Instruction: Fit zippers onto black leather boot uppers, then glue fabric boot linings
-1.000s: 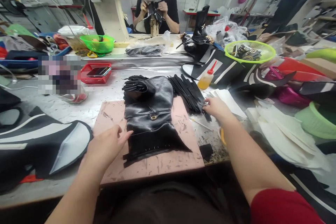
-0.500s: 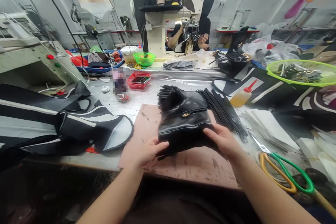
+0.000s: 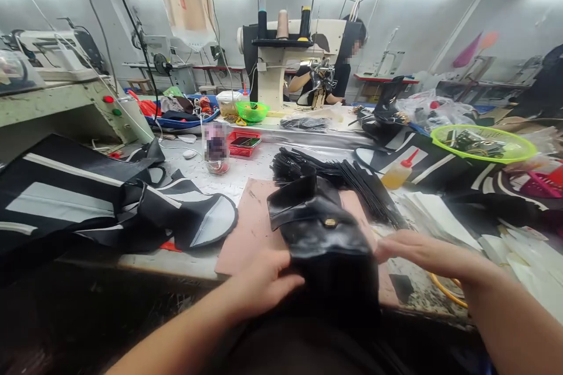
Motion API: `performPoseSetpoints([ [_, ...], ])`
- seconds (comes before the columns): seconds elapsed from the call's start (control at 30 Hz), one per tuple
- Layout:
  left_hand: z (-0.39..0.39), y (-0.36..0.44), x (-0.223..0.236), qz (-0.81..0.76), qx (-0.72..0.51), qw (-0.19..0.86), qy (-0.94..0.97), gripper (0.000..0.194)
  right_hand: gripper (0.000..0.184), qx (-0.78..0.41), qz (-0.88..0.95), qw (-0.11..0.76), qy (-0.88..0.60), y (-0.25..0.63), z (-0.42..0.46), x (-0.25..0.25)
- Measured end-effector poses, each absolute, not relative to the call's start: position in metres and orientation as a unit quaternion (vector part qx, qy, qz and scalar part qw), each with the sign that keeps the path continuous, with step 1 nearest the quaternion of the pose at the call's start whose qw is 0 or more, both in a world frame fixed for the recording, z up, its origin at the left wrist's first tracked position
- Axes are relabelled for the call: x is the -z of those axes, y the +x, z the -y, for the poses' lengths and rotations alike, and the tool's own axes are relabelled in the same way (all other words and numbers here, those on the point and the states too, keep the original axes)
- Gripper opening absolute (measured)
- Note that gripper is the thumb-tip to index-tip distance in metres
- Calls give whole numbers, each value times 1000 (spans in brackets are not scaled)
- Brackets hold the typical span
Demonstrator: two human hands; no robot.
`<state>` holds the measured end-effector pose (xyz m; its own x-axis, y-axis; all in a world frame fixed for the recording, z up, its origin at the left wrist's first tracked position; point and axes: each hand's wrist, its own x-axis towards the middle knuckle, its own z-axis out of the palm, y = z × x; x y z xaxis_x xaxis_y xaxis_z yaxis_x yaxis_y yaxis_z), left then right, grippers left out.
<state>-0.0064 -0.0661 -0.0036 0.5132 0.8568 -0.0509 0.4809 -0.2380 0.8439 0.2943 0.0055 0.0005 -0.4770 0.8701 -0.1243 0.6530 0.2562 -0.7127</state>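
One left hand (image 3: 266, 286) and one right hand (image 3: 407, 247) flank one black leather piece (image 3: 323, 240). Three thread cones (image 3: 282, 26) stand far.

Text or numbers — none legible.

The left hand (image 3: 264, 284) and right hand (image 3: 409, 247) were bare, like both forearms (image 3: 193, 325). Dark clothing (image 3: 285, 348) showed at the near edge.

The workbench (image 3: 196, 170) is viewed from the wearer's head, close above, forward and down; lower detail is perhaps obscured.
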Motion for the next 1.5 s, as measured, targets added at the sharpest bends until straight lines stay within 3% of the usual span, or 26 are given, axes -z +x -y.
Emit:
performPoseSetpoints([
  [0.07,76,-4,25,-446,-192,479,731,12,50,-298,764,137,-556,295,-18,8],
  [0.2,89,2,51,-477,-196,484,707,10,31,-141,787,188,-570,263,-67,15],
  [0.27,91,4,55,-489,-199,480,701,10,36,-90,826,175,-529,233,-98,18],
  [0.37,91,1,56,-494,-186,479,701,11,61,-4,903,120,-413,192,-139,19],
  [0.47,85,-17,51,-535,-135,440,708,12,40,43,946,50,-317,174,-164,15],
  [0.57,61,-39,37,-636,-136,310,694,26,21,48,964,27,-262,184,-169,8],
  [0.63,30,-45,25,-650,-173,212,709,35,23,45,969,18,-241,198,-167,7],
  [0.73,-36,-30,14,-583,-169,119,785,26,37,-11,959,41,-280,210,-164,10],
  [0.83,-104,-3,19,-587,-148,105,789,22,60,-94,922,73,-369,207,-170,17],
  [0.9,-138,13,27,-595,-144,90,786,24,65,-122,903,60,-407,201,-178,22],
  [1.07,-178,23,44,-551,-145,30,821,27,37,-119,891,-5,-438,194,-197,31],
  [1.27,-194,15,53,-491,-125,21,862,25,28,-115,893,-38,-434,193,-209,32],
  [1.4,-200,13,59,-501,-128,23,856,25,19,-113,893,-18,-435,195,-204,25],
  [1.5,-204,15,63,-527,-149,24,837,27,18,-125,901,42,-412,207,-184,13],
])
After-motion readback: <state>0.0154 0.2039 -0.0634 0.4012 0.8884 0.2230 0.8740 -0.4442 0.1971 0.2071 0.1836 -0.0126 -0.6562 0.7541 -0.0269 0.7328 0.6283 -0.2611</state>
